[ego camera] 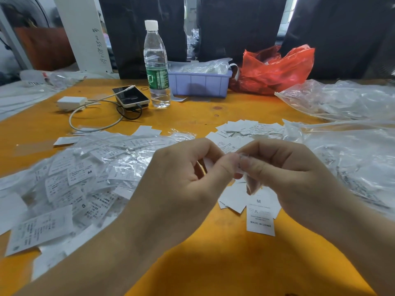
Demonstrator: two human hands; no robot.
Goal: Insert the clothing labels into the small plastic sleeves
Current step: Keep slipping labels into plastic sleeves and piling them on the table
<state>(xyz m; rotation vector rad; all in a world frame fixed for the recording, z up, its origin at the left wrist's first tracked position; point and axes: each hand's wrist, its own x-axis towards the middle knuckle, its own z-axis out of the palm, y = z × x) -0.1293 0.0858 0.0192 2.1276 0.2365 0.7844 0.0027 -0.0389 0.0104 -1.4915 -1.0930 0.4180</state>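
**Labels and sleeves, mid-batch**

Sleeved labels (85, 174) lie heaped on the left side of the orange bench (213, 253), a wide drift of white tags already in glossy plastic; going by its size, a good share of the work looks done. Behind it, farther back, sit a phone (130, 96) with its cable, a water bottle (157, 65), a lilac bin (198, 83) and a red bag (277, 67).

In the middle, the left hand (181, 180) has its fingers curled, thumb and forefinger pinched together at the point where the two hands meet. A sliver of white shows inside its palm, probably a label, though I cannot say for sure. Touching it, the right hand (284, 169) pinches a small clear sleeve (250, 180) that hangs down from its fingertips. The step looks like opening the sleeve or starting a label into it; the fingers hide the mouth, so I cannot tell how far in anything is.

Just below and behind the hands, loose labels (259, 212) lie bare on the bench, so plenty is left. To the right, large clear bags (342, 159) sprawl toward the edge of the view; their contents are too blurred to make out.
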